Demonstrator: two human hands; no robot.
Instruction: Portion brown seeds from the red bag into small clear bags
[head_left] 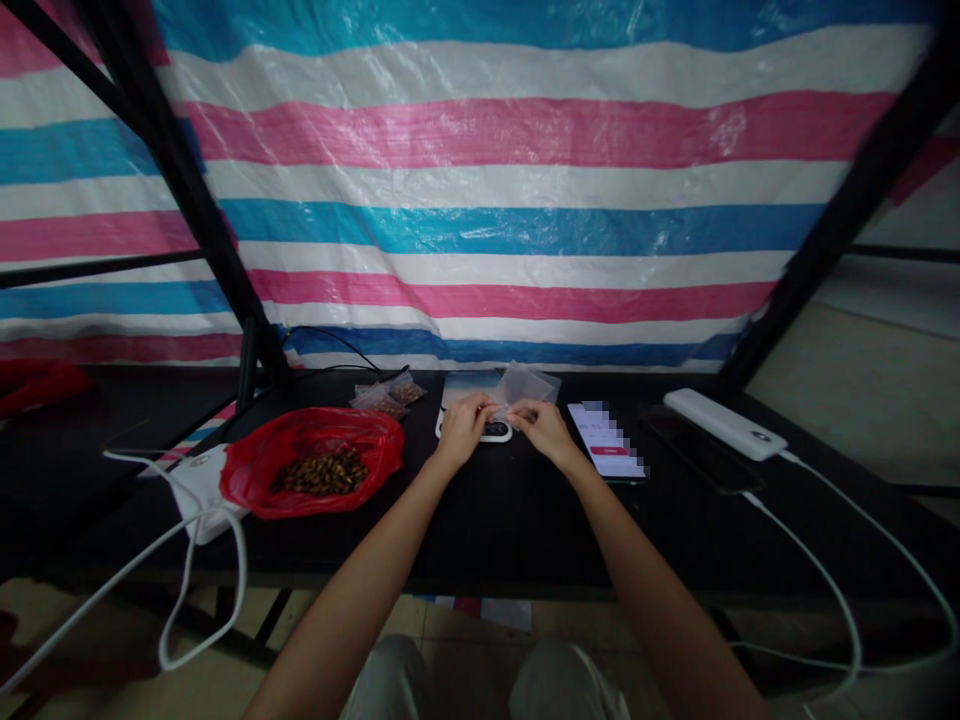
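The forearms (375, 560) are nearest. The left hand (463, 428), above the scale (465, 383), and the right hand (546, 430), beside the scale's right edge, are nearly closed, apparently pinching the clear bag (534, 382) there; loose pinching could let it slip.

makeshift workspace, striped tarp (495, 230) wall
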